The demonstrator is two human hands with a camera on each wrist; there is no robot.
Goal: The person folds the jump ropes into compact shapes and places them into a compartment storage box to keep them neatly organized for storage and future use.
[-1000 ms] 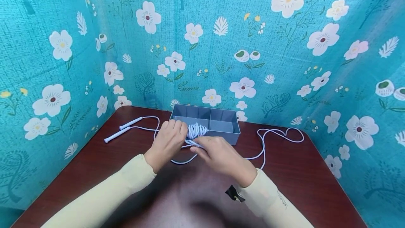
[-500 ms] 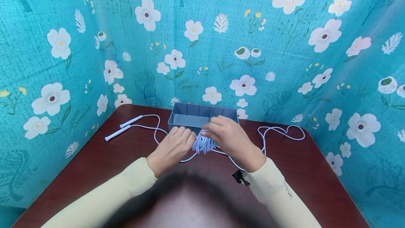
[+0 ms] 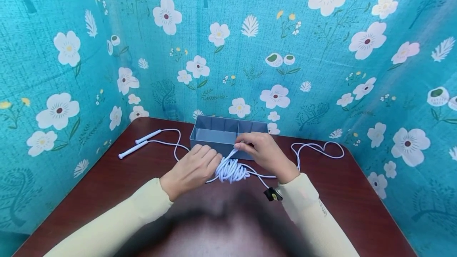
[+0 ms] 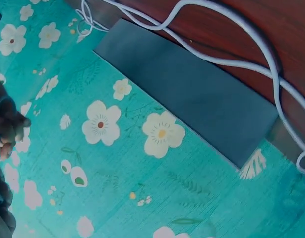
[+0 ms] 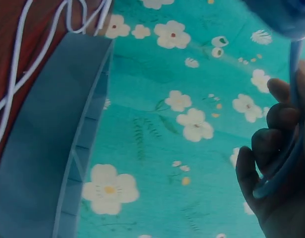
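A pale lavender jump rope [image 3: 232, 171] is wound into a thick bundle in front of the grey box. My left hand [image 3: 194, 167] grips the bundle's left end, its fingers curled over it. To the upper right, my right hand [image 3: 265, 154] pinches a strand that rises from the bundle. In the right wrist view, a strand of the rope [image 5: 293, 94] runs across the curled fingers [image 5: 283, 116]. The rope's two handles [image 3: 133, 150] lie side by side at the table's left. Only part of a hand [image 4: 8, 129] shows at the edge of the left wrist view.
An open grey box [image 3: 214, 136] with a divider stands at the back of the dark red table [image 3: 332, 205]. Loose rope [image 3: 317, 149] lies looped at the right rear. A flowered turquoise curtain [image 3: 221, 70] surrounds the back and sides.
The bundle has come lower and nearer, away from the box. My right hand has gone from below the bundle to above it, now drawing a strand upward. The left hand keeps its grip.
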